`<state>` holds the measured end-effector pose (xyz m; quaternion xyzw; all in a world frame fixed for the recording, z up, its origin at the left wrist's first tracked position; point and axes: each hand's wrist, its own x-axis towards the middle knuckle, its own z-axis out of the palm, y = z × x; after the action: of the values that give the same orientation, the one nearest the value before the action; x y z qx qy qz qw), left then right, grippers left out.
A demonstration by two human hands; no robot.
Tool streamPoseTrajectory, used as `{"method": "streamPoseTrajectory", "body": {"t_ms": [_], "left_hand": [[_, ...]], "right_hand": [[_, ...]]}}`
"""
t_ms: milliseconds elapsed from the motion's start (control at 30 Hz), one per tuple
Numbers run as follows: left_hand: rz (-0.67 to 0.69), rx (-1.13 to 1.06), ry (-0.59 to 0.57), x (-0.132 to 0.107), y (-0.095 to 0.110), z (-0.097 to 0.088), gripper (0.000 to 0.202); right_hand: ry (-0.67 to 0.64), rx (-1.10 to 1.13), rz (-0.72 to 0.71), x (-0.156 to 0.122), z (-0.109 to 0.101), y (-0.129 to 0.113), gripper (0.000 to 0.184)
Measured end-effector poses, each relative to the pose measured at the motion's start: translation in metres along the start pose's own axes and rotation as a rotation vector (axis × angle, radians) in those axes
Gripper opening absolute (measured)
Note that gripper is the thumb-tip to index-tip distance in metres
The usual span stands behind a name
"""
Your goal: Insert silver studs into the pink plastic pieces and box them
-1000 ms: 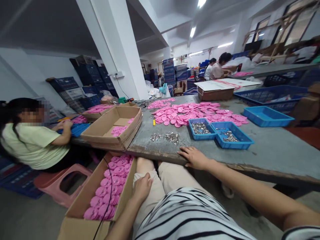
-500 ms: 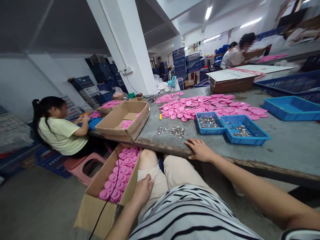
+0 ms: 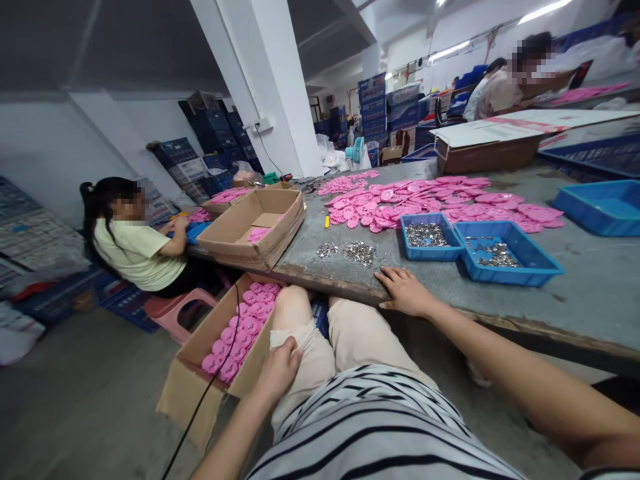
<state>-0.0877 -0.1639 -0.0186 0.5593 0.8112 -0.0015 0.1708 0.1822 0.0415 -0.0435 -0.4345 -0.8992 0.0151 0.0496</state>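
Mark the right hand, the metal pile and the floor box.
right hand (image 3: 406, 293): head view, back of hand.
metal pile (image 3: 359, 253): head view, heap's middle.
floor box (image 3: 185, 391): head view, front wall.

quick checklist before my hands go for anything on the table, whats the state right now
1. right hand free: lies flat on the table edge, holding nothing. ok
2. left hand free: lies on the trouser leg; whether it grips the cloth, cannot tell
3. loose metal pieces: heaped just beyond the right hand, apart from it. ok
4. nearest blue tray: sits flat, with metal parts inside. ok
5. pink pieces: spread on the table behind the trays, none in either hand. ok
6. black cable: runs across the carton beside the left knee and might snag. not ok
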Motion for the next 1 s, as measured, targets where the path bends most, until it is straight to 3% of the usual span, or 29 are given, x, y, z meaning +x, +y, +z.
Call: {"method": "streamPoseTrajectory", "body": {"t_ms": [467,1000], "left_hand": [[-0.027,-0.055,0.019,-0.017,-0.005,-0.016,0.016],[0.043,-0.142,0.028,-0.010,-0.029,-0.018,0.021]], "right_hand": [[0.039,0.001,0.004,-0.001,0.000,-0.003,0.076],[0.000,-0.019,0.028,-0.005,-0.006,-0.003,0.075]]}}
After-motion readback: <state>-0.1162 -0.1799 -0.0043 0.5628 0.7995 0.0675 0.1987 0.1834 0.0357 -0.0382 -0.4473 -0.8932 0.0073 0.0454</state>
